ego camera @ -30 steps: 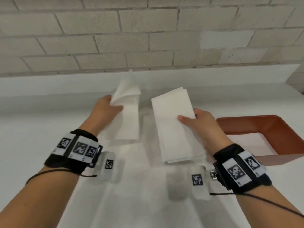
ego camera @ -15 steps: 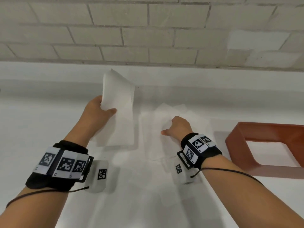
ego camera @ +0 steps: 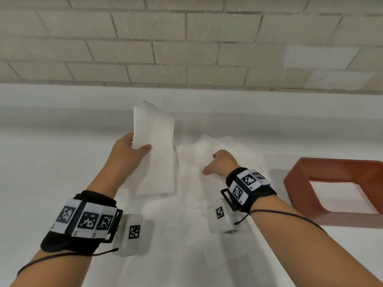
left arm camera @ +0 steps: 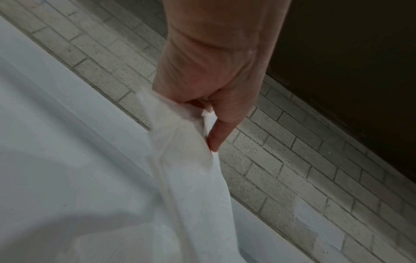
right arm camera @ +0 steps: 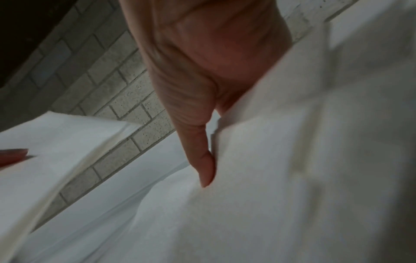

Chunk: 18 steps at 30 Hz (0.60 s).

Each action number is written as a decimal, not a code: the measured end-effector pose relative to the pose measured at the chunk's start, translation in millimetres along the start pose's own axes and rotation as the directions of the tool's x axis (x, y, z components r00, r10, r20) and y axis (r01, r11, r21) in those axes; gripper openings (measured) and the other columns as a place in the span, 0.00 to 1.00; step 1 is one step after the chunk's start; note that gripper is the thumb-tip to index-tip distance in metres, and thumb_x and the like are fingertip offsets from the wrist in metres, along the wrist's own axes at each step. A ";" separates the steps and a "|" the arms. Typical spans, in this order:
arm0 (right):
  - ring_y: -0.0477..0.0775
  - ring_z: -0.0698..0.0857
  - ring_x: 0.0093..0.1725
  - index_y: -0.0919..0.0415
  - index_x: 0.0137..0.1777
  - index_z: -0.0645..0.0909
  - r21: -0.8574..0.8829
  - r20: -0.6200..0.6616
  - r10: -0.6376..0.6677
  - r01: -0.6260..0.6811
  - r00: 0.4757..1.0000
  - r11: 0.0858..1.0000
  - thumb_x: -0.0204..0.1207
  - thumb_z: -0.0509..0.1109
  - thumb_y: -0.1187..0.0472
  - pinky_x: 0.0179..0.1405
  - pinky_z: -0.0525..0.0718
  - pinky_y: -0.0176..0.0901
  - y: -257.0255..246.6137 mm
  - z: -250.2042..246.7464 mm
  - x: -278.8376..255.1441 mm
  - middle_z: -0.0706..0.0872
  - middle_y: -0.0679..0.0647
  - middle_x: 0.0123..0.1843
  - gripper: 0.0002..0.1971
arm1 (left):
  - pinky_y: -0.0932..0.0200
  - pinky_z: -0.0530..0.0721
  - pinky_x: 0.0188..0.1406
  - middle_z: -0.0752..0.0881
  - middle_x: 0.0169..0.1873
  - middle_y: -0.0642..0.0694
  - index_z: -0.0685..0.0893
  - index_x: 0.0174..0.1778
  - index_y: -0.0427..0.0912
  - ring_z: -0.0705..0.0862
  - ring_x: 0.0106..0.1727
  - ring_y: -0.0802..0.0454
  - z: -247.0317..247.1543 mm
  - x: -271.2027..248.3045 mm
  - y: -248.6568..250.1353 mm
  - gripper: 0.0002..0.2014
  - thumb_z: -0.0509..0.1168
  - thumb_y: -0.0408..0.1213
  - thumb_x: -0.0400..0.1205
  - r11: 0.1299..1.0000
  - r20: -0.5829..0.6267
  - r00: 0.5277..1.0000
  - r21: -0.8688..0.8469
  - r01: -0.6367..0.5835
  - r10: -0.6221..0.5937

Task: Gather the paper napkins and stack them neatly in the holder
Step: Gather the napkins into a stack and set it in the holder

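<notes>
My left hand [ego camera: 141,147] holds a stack of white paper napkins [ego camera: 154,154] tilted up off the white table, thumb on top; the left wrist view shows the left hand [left arm camera: 202,113] pinching the napkin stack [left arm camera: 191,178]. To the right, a loose fanned pile of napkins [ego camera: 238,154] lies on the table. My right hand [ego camera: 215,162] is down on that pile. In the right wrist view the right hand [right arm camera: 209,142] has its thumb over the pile's edge [right arm camera: 292,160], the other fingers hidden behind the paper. The red-brown holder [ego camera: 298,179] stands at the right, apart from both hands.
A grey brick wall [ego camera: 186,48] runs behind a white ledge [ego camera: 62,96] at the table's back. Faint flat napkins lie on the table [ego camera: 41,172] near me, between my forearms.
My right hand has come down and to the left, away from the holder, and its napkins now lie fanned on the table. My left hand has tipped its stack more upright.
</notes>
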State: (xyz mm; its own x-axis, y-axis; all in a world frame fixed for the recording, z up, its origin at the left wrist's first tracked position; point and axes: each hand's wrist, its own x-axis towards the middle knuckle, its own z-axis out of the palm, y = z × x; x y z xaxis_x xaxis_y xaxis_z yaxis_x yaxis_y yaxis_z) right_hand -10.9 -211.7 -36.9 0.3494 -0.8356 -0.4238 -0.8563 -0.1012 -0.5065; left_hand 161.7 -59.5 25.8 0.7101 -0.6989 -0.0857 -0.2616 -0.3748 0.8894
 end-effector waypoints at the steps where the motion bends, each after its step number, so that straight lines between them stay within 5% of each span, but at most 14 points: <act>1: 0.61 0.80 0.67 0.69 0.69 0.73 0.031 -0.009 -0.002 0.002 1.000 1.000 0.67 0.81 0.59 0.63 0.78 0.47 0.8 0.6 0.0 0.80 0.61 0.68 0.33 | 0.62 0.77 0.32 0.83 0.41 0.52 0.79 0.63 0.43 0.82 0.38 0.56 -0.7 0.3 -0.6 0.14 0.66 0.34 0.81 1.000 -0.005 1.000 -0.018 0.004 -0.004; 5: 0.60 0.79 0.69 0.66 0.73 0.72 0.193 -0.074 -0.039 0.053 0.997 0.980 0.67 0.80 0.61 0.68 0.77 0.49 3.8 5.1 -3.7 0.79 0.59 0.70 0.35 | 0.62 0.77 0.33 0.84 0.50 0.45 0.79 0.64 0.42 0.83 0.44 0.47 -2.3 0.8 -4.4 0.15 0.65 0.35 0.81 0.998 -0.026 1.000 -0.055 -0.008 0.007; 10: 0.63 0.87 0.53 0.67 0.50 0.85 0.259 -0.152 -0.137 0.173 0.979 0.950 0.69 0.77 0.64 0.52 0.83 0.48 4.6 5.9 -13.9 0.89 0.62 0.52 0.10 | 0.57 0.77 0.42 0.83 0.52 0.46 0.77 0.65 0.41 0.82 0.50 0.45 -3.7 1.7 -7.6 0.16 0.65 0.36 0.82 0.993 -0.055 0.998 -0.106 -0.046 0.041; 18: 0.58 0.87 0.53 0.61 0.59 0.81 0.523 -0.294 -0.175 0.311 0.940 0.794 0.76 0.72 0.65 0.55 0.85 0.51 18.3 -33.3 -60.7 0.87 0.56 0.56 0.12 | 0.61 0.79 0.41 0.84 0.51 0.47 0.78 0.64 0.41 0.83 0.50 0.47 6.4 2.4 -1.3 0.14 0.63 0.31 0.82 0.973 -0.034 0.990 -0.180 -0.142 0.138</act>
State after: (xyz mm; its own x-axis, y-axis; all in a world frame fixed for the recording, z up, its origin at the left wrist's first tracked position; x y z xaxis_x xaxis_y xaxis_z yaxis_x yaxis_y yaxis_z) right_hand -60.4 -180.8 4.6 0.3663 -0.9262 -0.0890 -0.3723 -0.0582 -0.9263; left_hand 159.5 -64.6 21.6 0.6891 -0.7227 0.0531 -0.2380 -0.1565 0.9586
